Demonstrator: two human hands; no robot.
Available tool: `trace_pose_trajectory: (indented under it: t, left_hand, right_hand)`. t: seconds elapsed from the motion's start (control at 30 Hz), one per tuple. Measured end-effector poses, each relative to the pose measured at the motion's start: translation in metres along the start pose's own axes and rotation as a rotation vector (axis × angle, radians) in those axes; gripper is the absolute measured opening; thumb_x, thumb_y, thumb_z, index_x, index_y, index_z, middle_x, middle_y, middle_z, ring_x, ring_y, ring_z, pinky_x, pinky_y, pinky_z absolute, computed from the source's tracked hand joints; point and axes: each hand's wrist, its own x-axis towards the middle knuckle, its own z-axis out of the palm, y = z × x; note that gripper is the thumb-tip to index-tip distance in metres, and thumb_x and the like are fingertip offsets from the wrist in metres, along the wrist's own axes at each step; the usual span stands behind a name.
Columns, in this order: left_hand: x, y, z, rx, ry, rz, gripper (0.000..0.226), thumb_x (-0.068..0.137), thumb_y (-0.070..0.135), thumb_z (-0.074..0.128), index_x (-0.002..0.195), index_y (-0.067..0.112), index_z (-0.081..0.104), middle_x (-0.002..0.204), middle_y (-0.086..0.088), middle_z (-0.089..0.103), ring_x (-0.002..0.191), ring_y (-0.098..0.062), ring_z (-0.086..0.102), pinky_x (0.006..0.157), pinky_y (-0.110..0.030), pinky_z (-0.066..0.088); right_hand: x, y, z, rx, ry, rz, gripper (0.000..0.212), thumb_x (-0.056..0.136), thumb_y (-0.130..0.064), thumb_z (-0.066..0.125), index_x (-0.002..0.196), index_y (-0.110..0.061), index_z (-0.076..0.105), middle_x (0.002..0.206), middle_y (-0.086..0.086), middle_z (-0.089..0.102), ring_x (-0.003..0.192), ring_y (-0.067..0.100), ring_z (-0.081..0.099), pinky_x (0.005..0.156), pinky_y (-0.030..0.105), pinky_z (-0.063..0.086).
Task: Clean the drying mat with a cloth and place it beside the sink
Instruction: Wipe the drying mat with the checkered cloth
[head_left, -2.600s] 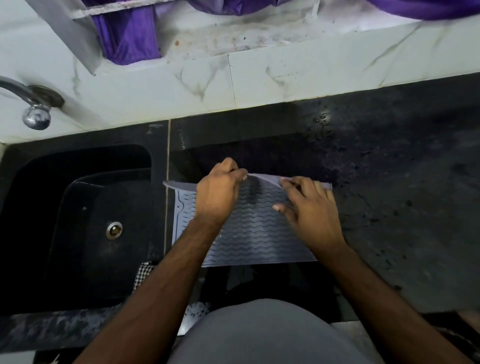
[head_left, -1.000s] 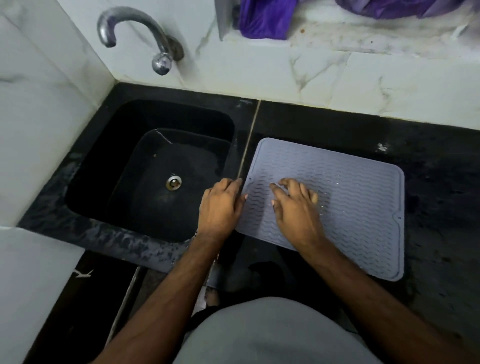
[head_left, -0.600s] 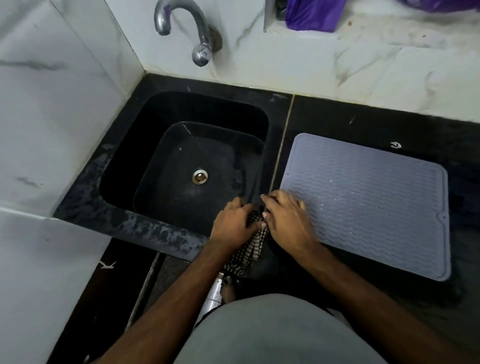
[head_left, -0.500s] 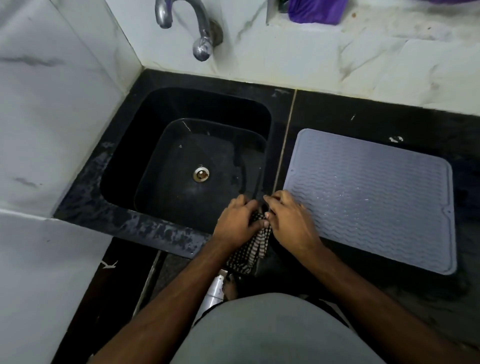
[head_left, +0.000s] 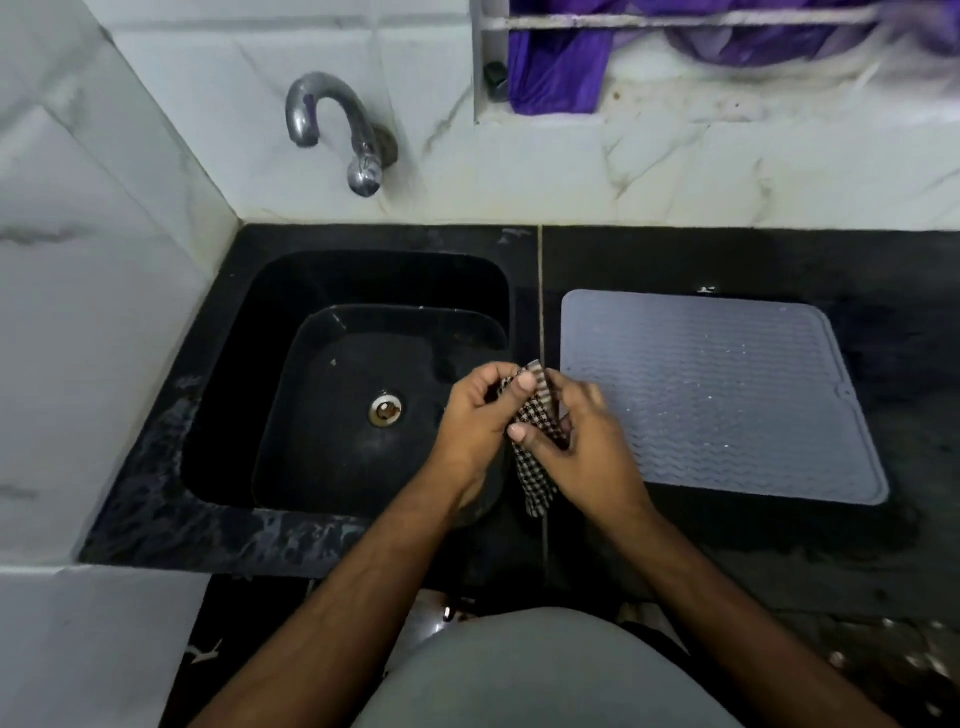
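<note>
A grey ribbed drying mat (head_left: 727, 395) lies flat on the black counter (head_left: 779, 561), just right of the black sink (head_left: 332, 395). Small water drops glint on its surface. A black-and-white checked cloth (head_left: 535, 473) is bunched between both hands above the strip that separates sink and mat. My left hand (head_left: 480, 421) grips the cloth's upper part with the thumb on top. My right hand (head_left: 587, 441) holds it from the right, its fingers curled around the fabric. The cloth's lower end hangs down between the wrists. Neither hand touches the mat.
A curved metal tap (head_left: 337, 130) juts from the white marble wall above the sink. A round drain (head_left: 385, 409) sits in the basin's middle. Purple fabric (head_left: 556, 67) hangs in a wall recess at the top. A white tiled wall closes the left side.
Earlier both hands unrolled and flattened the mat on the counter. They then left it, picked up the checked cloth at the counter's front edge and lifted it between sink and mat.
</note>
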Motion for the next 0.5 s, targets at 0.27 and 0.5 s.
trace_pose_trajectory:
  t: [0.27, 0.5]
  left_hand:
    - [0.009, 0.069, 0.027, -0.027, -0.109, 0.214, 0.011, 0.087, 0.016, 0.077, 0.093, 0.010, 0.070, 0.089, -0.009, 0.068, 0.084, -0.017, 0.063, 0.078, -0.029, 0.055]
    - [0.018, 0.097, 0.048, 0.007, -0.106, 0.286, 0.043, 0.101, 0.053, 0.050, 0.118, 0.019, 0.070, 0.115, -0.002, 0.073, 0.103, -0.015, 0.065, 0.081, -0.030, 0.054]
  right_hand:
    - [0.017, -0.063, -0.051, -0.010, 0.216, -0.124, 0.049, 0.081, -0.038, 0.079, 0.127, -0.027, 0.064, 0.107, -0.009, 0.061, 0.100, 0.004, 0.060, 0.088, 0.034, 0.055]
    - [0.024, -0.098, -0.095, -0.114, 0.312, -0.249, 0.012, 0.089, -0.039, 0.072, 0.095, -0.030, 0.067, 0.096, -0.013, 0.056, 0.100, 0.012, 0.054, 0.084, 0.019, 0.045]
